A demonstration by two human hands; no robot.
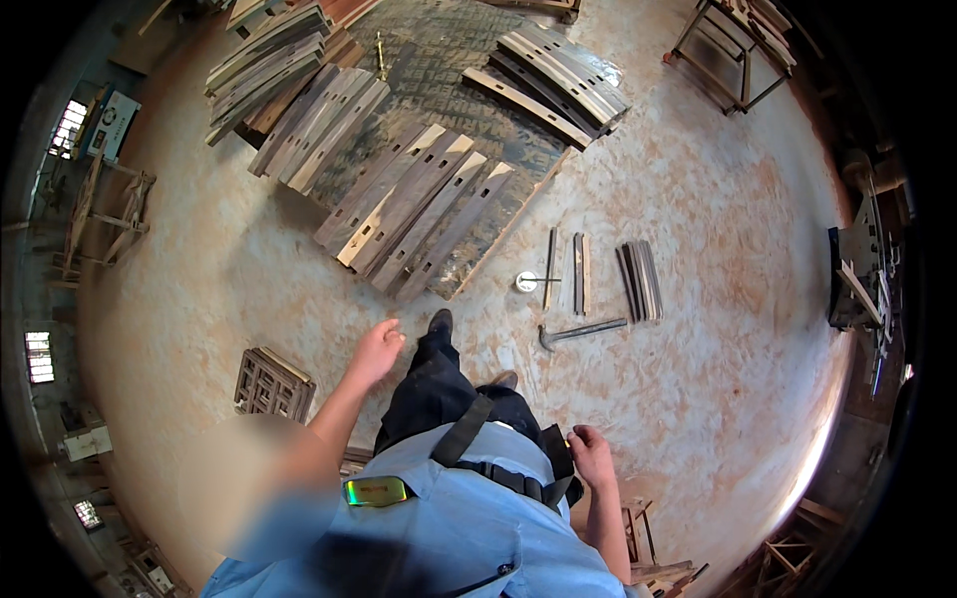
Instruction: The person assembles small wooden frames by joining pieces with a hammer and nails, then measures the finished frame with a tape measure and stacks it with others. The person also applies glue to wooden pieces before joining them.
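My left hand [379, 351] hangs over the floor beside my leg, its fingers loosely bent and a little apart, with nothing visible in it. By my waist, my right hand [593, 456] is closed, with its fingertips next to a black pouch [557, 450] on my belt strap. A tiny yellow spot shows at those fingertips; what they hold, if anything, I cannot make out. Ahead of my feet, several dark planks with slots [419, 214] lie side by side on a low, dark-topped platform [454, 274]. A hammer [583, 333] lies on the floor to the right.
Near the hammer stand a small white pot [525, 282] with a stick across it and thin wooden strips [640, 281]. More planks lie stacked at the far left [269, 70] and far right [548, 85]. A carved lattice stack [274, 384] sits at left; a wooden frame [733, 60] stands far right.
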